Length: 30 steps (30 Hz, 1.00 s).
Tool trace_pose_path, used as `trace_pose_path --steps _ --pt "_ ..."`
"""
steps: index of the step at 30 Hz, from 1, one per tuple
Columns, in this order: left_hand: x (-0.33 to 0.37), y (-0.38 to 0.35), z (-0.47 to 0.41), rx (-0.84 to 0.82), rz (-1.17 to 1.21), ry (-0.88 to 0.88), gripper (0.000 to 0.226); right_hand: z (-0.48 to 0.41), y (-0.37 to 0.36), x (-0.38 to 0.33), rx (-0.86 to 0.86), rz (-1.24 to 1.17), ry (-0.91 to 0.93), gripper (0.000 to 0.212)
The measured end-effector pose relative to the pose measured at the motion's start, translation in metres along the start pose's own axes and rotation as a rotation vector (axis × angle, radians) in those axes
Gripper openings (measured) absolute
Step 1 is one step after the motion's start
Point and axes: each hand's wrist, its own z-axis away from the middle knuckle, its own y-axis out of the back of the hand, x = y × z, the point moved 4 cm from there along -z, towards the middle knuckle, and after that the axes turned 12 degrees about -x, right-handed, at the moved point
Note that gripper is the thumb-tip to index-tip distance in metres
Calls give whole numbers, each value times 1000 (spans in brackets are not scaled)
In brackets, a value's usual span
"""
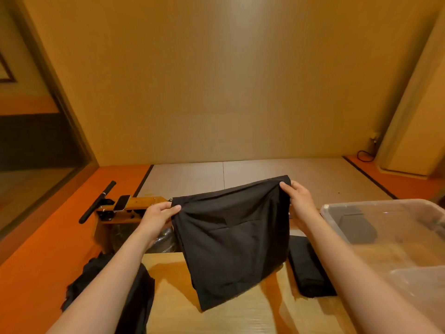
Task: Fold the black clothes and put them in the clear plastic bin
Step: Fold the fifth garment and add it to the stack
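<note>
A black garment (231, 237) hangs in the air above the wooden table (216, 317), its lower end touching the tabletop. My left hand (159, 218) pinches its upper left corner and my right hand (298, 201) pinches its upper right corner. A folded black piece (310, 268) lies on the table under my right forearm. A heap of black clothes (134, 292) sits at the table's left edge, partly hidden by my left arm. The clear plastic bin (337, 220) stands at the right, with a folded black item (356, 227) inside.
A wooden stand (142, 203) with a phone (121, 202) and a black rod (97, 202) sits beyond the table on the left. Orange floor borders pale mats. A cable (364, 155) runs to the far right wall.
</note>
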Motion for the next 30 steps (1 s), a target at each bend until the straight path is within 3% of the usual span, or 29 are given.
trace_pose_path --steps 8,13,17,21,24,30 --pt "108 35 -60 108 86 -227 12 -57 -20 -71 -47 -177 168 14" --pt "116 38 -34 111 -28 -307 13 -45 -17 -63 -149 -186 216 15" --pt "59 28 6 82 -152 -235 10 -5 -3 -12 -228 -111 129 19" --pt "-39 2 52 4 -163 -40 5 51 18 78 -215 -41 -80 48" --pt "-116 -23 93 35 -127 112 8 106 34 149 -181 73 -203 21" --pt "-226 -68 181 -30 -120 319 8 202 64 244 -136 188 -438 18"
